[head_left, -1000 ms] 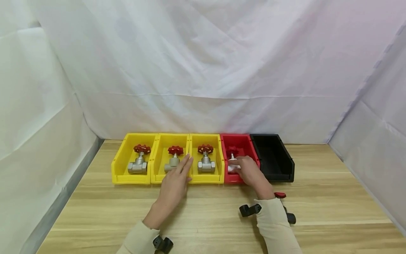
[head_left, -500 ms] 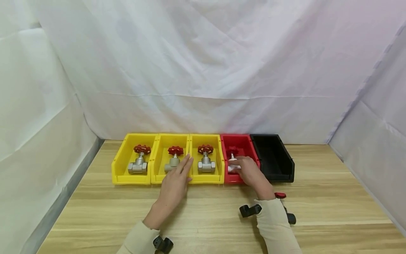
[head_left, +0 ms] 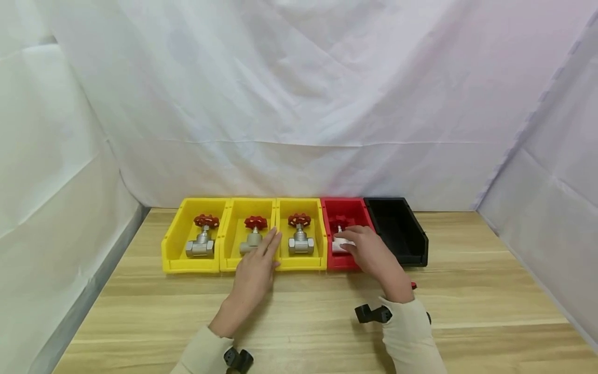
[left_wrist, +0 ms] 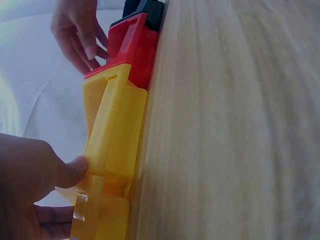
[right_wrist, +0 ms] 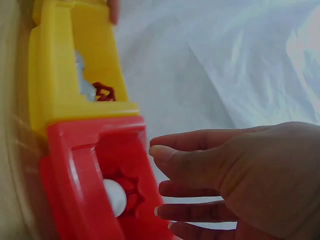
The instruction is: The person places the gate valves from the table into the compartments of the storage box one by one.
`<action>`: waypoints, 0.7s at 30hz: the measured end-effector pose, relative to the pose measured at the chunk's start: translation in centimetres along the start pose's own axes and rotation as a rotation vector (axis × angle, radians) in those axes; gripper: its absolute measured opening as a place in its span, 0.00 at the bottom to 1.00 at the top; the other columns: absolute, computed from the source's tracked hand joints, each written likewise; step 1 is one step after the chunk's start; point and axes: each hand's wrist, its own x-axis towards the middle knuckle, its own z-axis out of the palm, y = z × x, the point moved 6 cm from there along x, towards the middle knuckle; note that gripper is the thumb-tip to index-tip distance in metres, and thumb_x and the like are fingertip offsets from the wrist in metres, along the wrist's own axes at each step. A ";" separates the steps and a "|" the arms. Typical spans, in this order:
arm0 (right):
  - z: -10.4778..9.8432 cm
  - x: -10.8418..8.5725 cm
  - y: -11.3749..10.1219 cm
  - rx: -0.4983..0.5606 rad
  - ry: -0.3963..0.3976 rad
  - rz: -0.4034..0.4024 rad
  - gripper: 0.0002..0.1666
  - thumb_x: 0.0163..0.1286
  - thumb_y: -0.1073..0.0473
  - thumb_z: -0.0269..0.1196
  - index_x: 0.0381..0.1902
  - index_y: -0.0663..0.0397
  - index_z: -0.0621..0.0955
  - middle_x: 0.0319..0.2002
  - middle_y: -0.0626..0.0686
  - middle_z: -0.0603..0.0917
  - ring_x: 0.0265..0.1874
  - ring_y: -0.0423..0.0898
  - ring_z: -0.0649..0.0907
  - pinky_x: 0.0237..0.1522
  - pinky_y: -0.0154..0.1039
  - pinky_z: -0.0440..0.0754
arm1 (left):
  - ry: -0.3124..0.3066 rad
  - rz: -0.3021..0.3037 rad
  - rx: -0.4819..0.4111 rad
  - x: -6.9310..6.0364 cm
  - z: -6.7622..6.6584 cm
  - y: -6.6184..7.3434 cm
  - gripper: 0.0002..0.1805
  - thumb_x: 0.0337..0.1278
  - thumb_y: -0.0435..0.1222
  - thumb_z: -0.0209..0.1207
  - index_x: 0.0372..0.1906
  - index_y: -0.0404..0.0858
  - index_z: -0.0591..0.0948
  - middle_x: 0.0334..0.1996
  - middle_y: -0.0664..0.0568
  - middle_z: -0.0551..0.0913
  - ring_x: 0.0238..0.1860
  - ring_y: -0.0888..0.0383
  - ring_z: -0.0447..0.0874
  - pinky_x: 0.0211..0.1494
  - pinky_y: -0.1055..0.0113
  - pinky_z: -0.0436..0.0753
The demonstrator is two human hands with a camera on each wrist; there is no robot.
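Observation:
My left hand (head_left: 252,272) rests across the front of the second and third yellow bins, its fingers straight along their shared wall. In the left wrist view its thumb touches the front lip. Below its fingertips lies a valve with a beige-grey body (head_left: 254,239) and red handwheel. My right hand (head_left: 371,254) is over the red bin (head_left: 343,264), holding nothing. In that bin lies a white-bodied valve (right_wrist: 115,197) with a red handwheel; in the right wrist view the fingers are apart from it, extended with gaps between them.
Silver valves with red handwheels lie in the first yellow bin (head_left: 191,266) and the third yellow bin (head_left: 301,264). A black bin (head_left: 413,261) closes the row at right. Something with a red part (head_left: 413,285) is mostly hidden behind the right sleeve. White cloth (head_left: 299,104) surrounds the table.
My right hand has let go of the white valve and risen slightly off it. The left hand has stayed in place. The head view has shifted slightly.

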 end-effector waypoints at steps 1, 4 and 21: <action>-0.3 -0.1 -0.3 -0.007 0.014 -0.013 0.18 0.62 0.63 0.67 0.51 0.52 0.84 0.50 0.57 0.81 0.50 0.57 0.77 0.52 0.53 0.77 | -0.003 -0.002 0.001 0.0 0.0 -0.1 0.37 0.50 0.33 0.69 0.67 0.36 0.69 0.67 0.45 0.68 0.23 0.58 0.71 0.23 0.71 0.71; -1.2 -0.5 -1.0 -0.024 0.052 -0.035 0.18 0.61 0.62 0.68 0.51 0.52 0.84 0.48 0.55 0.82 0.48 0.54 0.79 0.50 0.51 0.79 | -0.008 -0.008 0.004 -0.1 0.0 -0.2 0.37 0.51 0.33 0.69 0.68 0.36 0.68 0.67 0.45 0.68 0.23 0.58 0.70 0.22 0.71 0.70; -3.5 -3.7 -2.4 -0.006 0.060 -0.023 0.18 0.62 0.57 0.68 0.50 0.48 0.83 0.47 0.52 0.82 0.46 0.50 0.80 0.44 0.47 0.82 | -0.018 -0.024 -0.013 -0.1 0.1 -0.1 0.37 0.51 0.33 0.69 0.68 0.36 0.69 0.68 0.46 0.66 0.29 0.53 0.77 0.26 0.67 0.76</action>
